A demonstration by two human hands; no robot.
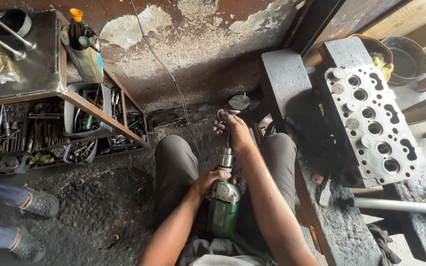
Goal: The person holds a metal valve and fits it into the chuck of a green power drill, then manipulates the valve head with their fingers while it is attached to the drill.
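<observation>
A green-bodied electric drill with a silver chuck (pixel 224 197) is gripped between the knees by the left hand (pixel 212 178). A small round metal valve (pixel 222 115), on the drill's tip, is pinched by the right hand (pixel 236 132). A grey perforated metal cylinder head (pixel 373 123) rests on stone blocks at right.

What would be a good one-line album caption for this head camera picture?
Seated on a workshop floor, a person grips a green drill with the left hand and steadies a valve with the right hand.

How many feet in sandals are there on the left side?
2, both belonging to another person at the left edge: one grey sandal nearer the tool shelf, the other grey sandal below it by the bottom corner. None seem hidden.
</observation>
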